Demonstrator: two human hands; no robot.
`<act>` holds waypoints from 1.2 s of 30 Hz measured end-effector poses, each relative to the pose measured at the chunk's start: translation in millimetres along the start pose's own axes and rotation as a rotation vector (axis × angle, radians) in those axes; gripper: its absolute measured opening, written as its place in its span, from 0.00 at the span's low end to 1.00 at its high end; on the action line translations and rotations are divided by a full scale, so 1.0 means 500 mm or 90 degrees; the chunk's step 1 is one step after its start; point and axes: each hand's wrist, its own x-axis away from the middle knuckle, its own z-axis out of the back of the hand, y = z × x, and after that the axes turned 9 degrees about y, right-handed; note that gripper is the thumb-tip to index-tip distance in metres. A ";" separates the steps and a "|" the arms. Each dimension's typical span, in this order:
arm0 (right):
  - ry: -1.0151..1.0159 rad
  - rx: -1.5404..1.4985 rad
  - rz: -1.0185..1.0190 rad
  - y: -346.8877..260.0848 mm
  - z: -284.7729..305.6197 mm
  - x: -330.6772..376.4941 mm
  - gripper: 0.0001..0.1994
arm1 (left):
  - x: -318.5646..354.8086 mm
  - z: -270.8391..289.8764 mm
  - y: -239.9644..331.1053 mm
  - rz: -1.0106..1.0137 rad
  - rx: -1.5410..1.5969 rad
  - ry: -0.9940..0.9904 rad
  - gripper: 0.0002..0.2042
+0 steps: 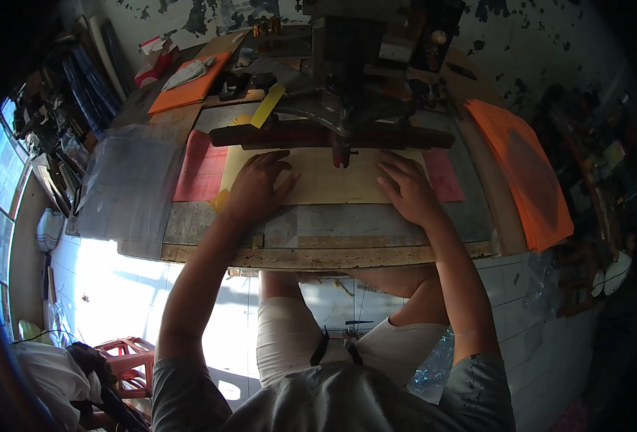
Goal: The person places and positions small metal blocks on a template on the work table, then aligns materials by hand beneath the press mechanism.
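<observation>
A pale yellow sheet (333, 183) lies on the grey work surface, over or between pink sheets (197, 176) that show at its left and right. Above its far edge runs the dark crossbar (282, 137) of a heavy metal press (344, 97). My left hand (261, 186) rests on the sheet's left part, fingers spread toward the bar. On the right part lies my right hand (409, 189), its fingers also apart and its fingertips close to the bar. Neither hand holds anything. The sheet's far edge is hidden behind the bar.
Clear plastic sheets (120, 183) hang over the table's left edge. Orange sheets (538, 194) are stacked at the right, and an orange sheet with a cloth (189, 73) on it lies back left. A yellow strip (267, 106) leans by the bar. A person (63, 381) is at lower left near a red stool (130, 363).
</observation>
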 end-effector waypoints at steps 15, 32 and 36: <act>-0.040 -0.082 -0.049 -0.011 0.016 -0.011 0.18 | -0.004 0.010 -0.019 0.071 -0.019 -0.029 0.16; -0.203 -0.007 0.068 -0.066 0.006 -0.073 0.34 | -0.054 -0.035 0.014 -0.137 0.044 -0.195 0.42; -0.223 -0.017 0.087 -0.055 -0.014 -0.082 0.33 | -0.064 -0.060 0.019 -0.153 0.081 -0.207 0.39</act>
